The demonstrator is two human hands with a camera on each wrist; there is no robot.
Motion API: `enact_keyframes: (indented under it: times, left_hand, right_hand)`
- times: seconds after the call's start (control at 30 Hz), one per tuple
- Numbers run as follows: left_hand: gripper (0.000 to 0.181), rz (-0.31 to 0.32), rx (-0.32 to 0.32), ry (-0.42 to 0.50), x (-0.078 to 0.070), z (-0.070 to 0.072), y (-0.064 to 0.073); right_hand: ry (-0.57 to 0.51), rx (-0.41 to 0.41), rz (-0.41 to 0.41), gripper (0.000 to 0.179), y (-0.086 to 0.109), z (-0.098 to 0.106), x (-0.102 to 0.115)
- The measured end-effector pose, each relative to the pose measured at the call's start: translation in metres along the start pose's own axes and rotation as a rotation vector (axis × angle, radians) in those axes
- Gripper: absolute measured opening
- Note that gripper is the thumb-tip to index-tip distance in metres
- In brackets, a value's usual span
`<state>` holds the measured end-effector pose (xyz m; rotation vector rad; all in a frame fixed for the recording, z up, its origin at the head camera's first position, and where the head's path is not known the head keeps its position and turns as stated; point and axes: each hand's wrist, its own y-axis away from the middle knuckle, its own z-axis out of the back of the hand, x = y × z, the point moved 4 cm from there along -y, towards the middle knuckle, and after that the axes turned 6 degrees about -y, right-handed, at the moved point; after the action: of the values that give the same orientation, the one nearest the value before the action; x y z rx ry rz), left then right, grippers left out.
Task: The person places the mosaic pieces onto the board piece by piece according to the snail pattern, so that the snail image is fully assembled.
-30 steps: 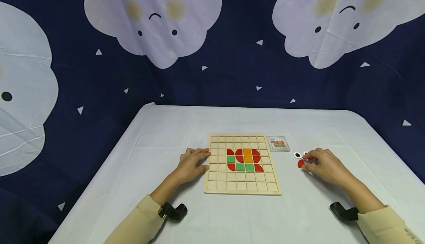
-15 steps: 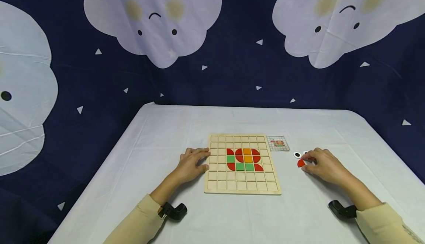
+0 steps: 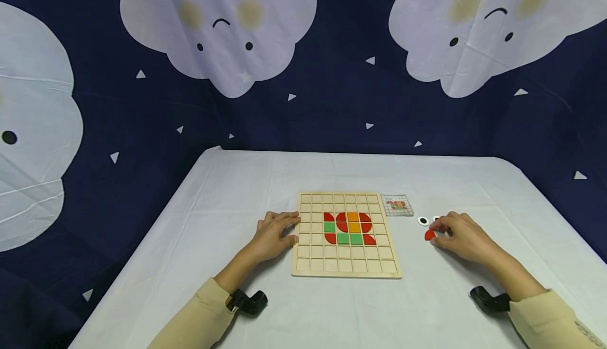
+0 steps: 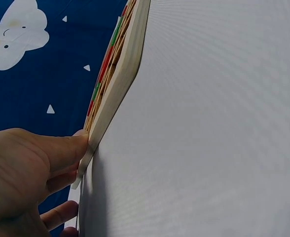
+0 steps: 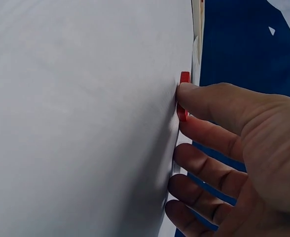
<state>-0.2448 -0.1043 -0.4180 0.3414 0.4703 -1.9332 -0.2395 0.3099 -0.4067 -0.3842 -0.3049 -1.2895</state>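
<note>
A wooden grid board point(image 3: 346, 267) lies on the table. Set in its cells are red rounded tiles point(image 3: 341, 217), green square tiles point(image 3: 356, 239) and orange square tiles point(image 3: 353, 217). My left hand point(image 3: 272, 236) rests at the board's left edge, thumb and forefinger apart and touching it. To the right of the board, my right hand point(image 3: 467, 237) pinches a red rounded tile point(image 5: 185, 78) between thumb and fingers, low over the cloth; the fingers hide part of it. Just beyond lie a round eye piece point(image 3: 423, 221) and a second eye piece point(image 3: 436, 219), mostly covered by the fingers.
A small pattern card point(image 3: 397, 205) with a printed grid and coloured picture lies against the board's upper right side. White cloth point(image 3: 265, 180) covers the table. Behind it hangs a dark blue curtain point(image 3: 332, 117) with cloud prints.
The nearer eye piece has shifted slightly to the left. My right hand has moved only a little, with the red tile at its fingertips throughout. The left hand and the board have stayed put.
</note>
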Motion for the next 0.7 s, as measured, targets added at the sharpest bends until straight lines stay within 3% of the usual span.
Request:
enact_keyframes:
  times: [0.2,0.43,0.7]
  left_hand:
    - [0.046,0.002,0.008,0.006,-0.001,0.0,0.0]
    - [0.046,0.003,0.008,0.003,0.0,0.0,0.0]
    - [0.046,0.003,0.007,0.0,0.0,0.0,0.0]
  right_hand:
    - [-0.008,0.013,-0.025,0.021,0.004,-0.002,-0.002]
    - [0.003,-0.01,0.003,0.02,0.004,-0.001,0.001]
    - [-0.019,-0.022,0.059,0.021,-0.006,0.001,0.027]
